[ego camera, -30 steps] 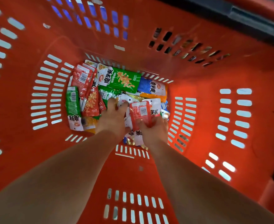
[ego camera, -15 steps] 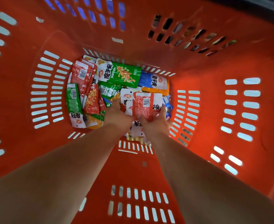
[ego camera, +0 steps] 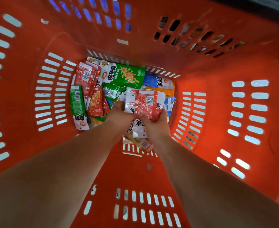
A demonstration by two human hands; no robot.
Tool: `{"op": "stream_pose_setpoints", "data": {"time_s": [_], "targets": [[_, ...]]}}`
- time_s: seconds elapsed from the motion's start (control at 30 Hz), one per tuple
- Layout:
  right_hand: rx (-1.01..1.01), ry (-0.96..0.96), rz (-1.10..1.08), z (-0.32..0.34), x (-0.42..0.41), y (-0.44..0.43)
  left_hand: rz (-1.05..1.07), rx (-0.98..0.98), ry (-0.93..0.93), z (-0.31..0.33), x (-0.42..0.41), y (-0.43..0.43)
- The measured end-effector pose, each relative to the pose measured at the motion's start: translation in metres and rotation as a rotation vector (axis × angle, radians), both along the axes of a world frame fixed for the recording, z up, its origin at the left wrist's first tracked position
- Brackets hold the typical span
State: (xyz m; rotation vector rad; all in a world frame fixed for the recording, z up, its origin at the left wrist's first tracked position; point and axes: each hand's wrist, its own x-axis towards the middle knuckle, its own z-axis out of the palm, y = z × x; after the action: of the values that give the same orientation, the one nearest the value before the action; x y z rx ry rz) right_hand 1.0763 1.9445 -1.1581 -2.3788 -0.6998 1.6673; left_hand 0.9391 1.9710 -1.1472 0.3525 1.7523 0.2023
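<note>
Red barcoded pkt point(ego camera: 147, 104) in right hand point(ego camera: 155, 127), left hand point(ego camera: 120, 117) grip unclear, near green "魔芋爽" pkt point(ego camera: 125, 75).

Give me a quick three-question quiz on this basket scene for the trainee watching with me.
1. Fill in: the pile of snack packets lies at the bottom of a slotted ___ basket.
2. True or false: the right hand grips a red packet with its barcode side facing up.
3. Where is the large green packet? A) at the far end of the pile; B) under the right hand; C) outside the basket.

Key: 1 red; 2 true; 3 A.
</note>
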Motion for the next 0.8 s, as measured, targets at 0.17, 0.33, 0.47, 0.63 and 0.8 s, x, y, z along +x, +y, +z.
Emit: {"op": "stream_pose_setpoints", "data": {"time_s": [0.17,0.33,0.47,0.63,0.8], "targets": [[0.006,0.021,-0.022,0.002,-0.002,0.005,-0.023,0.034,0.073,-0.004,0.008,0.000],[0.019,-0.043,0.024,0.001,0.001,0.005,-0.098,-0.006,0.156,-0.006,0.022,-0.002],[0.020,-0.080,0.079,0.003,0.004,0.015,0.018,-0.057,0.270,-0.001,0.027,-0.003],[-0.069,-0.215,0.231,0.001,0.001,0.018,0.218,-0.154,0.271,0.001,0.029,0.003],[-0.105,-0.276,0.343,0.009,-0.006,0.023,0.277,-0.177,0.121,0.006,0.019,-0.004]]}}
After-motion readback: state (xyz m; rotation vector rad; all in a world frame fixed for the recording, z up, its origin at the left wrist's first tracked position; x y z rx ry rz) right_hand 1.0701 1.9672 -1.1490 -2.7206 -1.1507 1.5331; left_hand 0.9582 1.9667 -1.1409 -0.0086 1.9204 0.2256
